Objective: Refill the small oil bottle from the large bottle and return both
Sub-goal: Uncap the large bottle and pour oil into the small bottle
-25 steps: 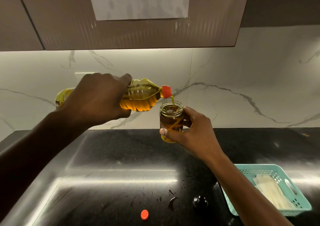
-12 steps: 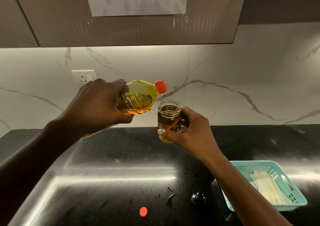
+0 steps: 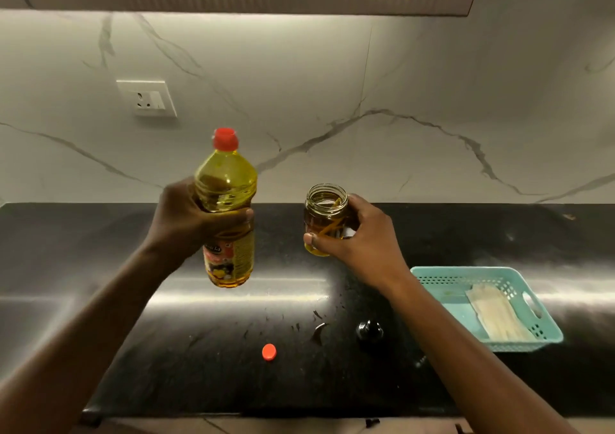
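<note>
Bottles are both held up over the black bench, one in each hand. The left grip is wrapped round the middle of the large bottle. That bottle stands upright, with its red spout on top and yellow oil showing through its clear wall. Just to its right and not touching it, the right grip curls round the small bottle, thumb across the front. The small bottle's mouth is open and dark golden oil stands high inside it. A small red cap and a dark round lid lie loose on the bench, nearer the person. A teal basket holding a pale folded sheet stands at the right. A wall socket sits on the marble wall behind.
</note>
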### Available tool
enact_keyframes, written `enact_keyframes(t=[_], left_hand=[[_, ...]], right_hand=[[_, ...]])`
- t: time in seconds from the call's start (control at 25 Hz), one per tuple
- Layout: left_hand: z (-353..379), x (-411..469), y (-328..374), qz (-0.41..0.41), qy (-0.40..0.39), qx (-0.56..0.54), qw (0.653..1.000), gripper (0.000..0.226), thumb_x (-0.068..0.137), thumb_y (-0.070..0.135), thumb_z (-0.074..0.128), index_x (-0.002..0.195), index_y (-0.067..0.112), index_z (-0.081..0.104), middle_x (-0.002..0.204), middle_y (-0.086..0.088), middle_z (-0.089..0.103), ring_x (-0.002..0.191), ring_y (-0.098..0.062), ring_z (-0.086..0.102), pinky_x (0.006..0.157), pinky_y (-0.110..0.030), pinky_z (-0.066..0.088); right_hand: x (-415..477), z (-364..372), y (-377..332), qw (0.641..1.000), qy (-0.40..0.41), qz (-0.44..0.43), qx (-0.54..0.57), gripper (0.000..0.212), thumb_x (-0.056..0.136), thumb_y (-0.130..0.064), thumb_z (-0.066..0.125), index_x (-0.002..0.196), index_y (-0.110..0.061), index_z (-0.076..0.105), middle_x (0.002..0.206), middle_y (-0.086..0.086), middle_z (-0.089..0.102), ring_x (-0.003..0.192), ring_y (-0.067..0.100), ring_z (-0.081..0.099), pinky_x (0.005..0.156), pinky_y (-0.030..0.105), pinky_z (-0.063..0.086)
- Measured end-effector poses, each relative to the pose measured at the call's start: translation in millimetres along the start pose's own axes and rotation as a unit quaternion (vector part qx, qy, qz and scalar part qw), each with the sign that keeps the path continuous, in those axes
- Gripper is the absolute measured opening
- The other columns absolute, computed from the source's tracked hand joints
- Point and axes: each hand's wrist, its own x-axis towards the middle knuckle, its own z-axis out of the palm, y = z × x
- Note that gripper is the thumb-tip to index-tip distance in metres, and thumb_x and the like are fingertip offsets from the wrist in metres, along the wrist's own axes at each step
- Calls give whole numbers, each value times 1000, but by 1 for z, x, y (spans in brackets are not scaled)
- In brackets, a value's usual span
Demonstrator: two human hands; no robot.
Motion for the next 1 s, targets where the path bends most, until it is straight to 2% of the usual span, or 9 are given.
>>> enact_keyframes(t=[0.12, 0.32, 0.52, 0.64, 0.84, 1.0], left_hand=[[12, -24, -42, -57, 17, -113, 992, 63, 55, 30, 97, 110, 4, 77, 101, -8, 84, 96, -27, 81, 85, -35, 66], [31, -56, -93, -147, 25, -188, 971, 67, 52, 25, 98, 114, 17, 74, 104, -1, 81, 101, -22, 78, 89, -38, 62], [45, -78, -123, -193, 30, -200, 960, 63, 50, 19, 100, 110, 26, 78, 109, -4, 81, 106, -26, 77, 95, -48, 60], [49, -87, -139, -216, 26, -195, 956, 65, 50, 19, 100, 112, 25, 79, 113, -8, 81, 110, -29, 78, 100, -54, 60], [52, -96, -149, -239, 23, -195, 951, 79, 51, 19, 100, 124, 14, 72, 121, -12, 79, 116, -30, 76, 101, -52, 60], [53, -97, -148, -242, 20, -185, 952, 79, 49, 22, 100, 122, 15, 72, 120, -12, 80, 114, -29, 77, 97, -48, 61]], right_hand=[[-11, 13, 28, 999, -3, 37, 20, 67, 73, -30, 98, 131, -27, 64, 118, -21, 70, 112, -11, 64, 91, 6, 51], [-28, 44, 82, 993, 10, 118, 22, 62, 74, -23, 97, 124, -31, 62, 112, -20, 69, 105, -16, 64, 87, 6, 52], [-45, 79, 136, 982, 29, 186, -25, 66, 72, -31, 97, 129, -28, 63, 114, -15, 71, 103, -1, 68, 94, 20, 57], [-54, 94, 161, 975, 31, 217, -37, 70, 72, -28, 97, 133, -27, 62, 117, -11, 71, 108, 6, 67, 99, 25, 55], [-60, 104, 184, 966, 37, 253, -38, 73, 73, -30, 97, 136, -26, 61, 122, -6, 72, 113, 11, 67, 99, 25, 52], [-64, 104, 193, 962, 44, 266, -36, 71, 74, -31, 96, 135, -26, 61, 119, -8, 72, 113, 11, 67, 101, 29, 54]])
